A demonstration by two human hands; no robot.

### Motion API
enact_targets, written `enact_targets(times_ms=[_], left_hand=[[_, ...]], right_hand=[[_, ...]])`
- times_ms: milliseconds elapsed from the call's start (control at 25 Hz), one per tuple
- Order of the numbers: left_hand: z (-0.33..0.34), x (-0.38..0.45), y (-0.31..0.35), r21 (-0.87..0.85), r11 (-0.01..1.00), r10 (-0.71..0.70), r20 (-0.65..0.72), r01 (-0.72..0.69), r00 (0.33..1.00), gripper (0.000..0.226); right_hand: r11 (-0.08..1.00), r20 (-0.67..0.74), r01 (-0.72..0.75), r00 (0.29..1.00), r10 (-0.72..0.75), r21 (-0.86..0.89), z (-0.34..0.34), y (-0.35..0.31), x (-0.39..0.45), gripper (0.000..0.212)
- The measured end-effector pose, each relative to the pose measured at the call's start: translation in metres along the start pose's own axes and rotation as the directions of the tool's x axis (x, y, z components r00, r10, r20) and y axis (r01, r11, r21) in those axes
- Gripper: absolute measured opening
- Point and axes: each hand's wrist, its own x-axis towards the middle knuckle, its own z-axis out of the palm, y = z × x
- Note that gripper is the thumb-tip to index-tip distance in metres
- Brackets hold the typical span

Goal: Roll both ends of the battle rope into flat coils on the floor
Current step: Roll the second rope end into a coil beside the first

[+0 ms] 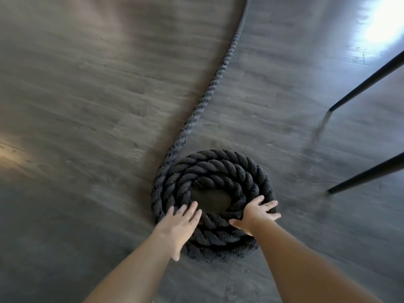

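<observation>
head view looks down on two bare arms reaching out from the near edge. left hand point(178, 224) lies flat with straight fingers pressing on the near-left rim of the thick black twisted battle rope point(213, 204), holding nothing closed. right hand point(256, 212) rests on the near-right rim with fingers spread and slightly bent over the outer turn; whether it truly grips or only presses, i cannot tell.

the rope sits on the grey wood-look plank floor point(87, 106), wound in about three turns round an open centre. it looks heavy, stiff and rough enough to stay put, so i'd judge pushing the rim with flat palms works better than lifting.

the loose tail leaves the coil's far-left side and runs away, curving far and rightward, long axis near to far.

at far right stand two thin black metal legs point(367, 80), well apart from the coil.
</observation>
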Motion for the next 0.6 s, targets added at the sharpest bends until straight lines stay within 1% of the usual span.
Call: enact_targets(times_ms=[120,200,360,480,600], left_hand=[[-0.005,0.014,-0.038,0.048,0.992,-0.116,-0.009,0.117,0.993,0.145],[-0.009,0.024,-0.044,0.064,0.988,-0.140,0.001,0.139,0.990,0.145],[-0.013,0.038,-0.042,0.160,0.986,-0.055,-0.007,0.055,0.998,0.134],[-0.009,0.041,-0.052,0.211,0.977,-0.018,-0.001,0.017,1.000,0.152],[-0.006,0.040,-0.052,0.223,0.975,-0.008,-0.031,0.014,0.999,0.156]], right_hand=[[0.999,0.012,0.040,0.999,-0.040,-0.031,-0.009,-0.002,0.013,0.131],[0.998,0.017,0.062,0.998,-0.062,-0.016,-0.010,0.002,0.018,0.131],[0.997,-0.005,0.079,0.997,-0.079,-0.003,-0.004,0.006,0.023,0.132],[0.998,-0.006,0.060,0.998,-0.060,-0.033,-0.007,0.001,0.020,0.132],[0.998,-0.013,0.047,0.999,-0.048,-0.051,-0.010,-0.002,0.016,0.132]])
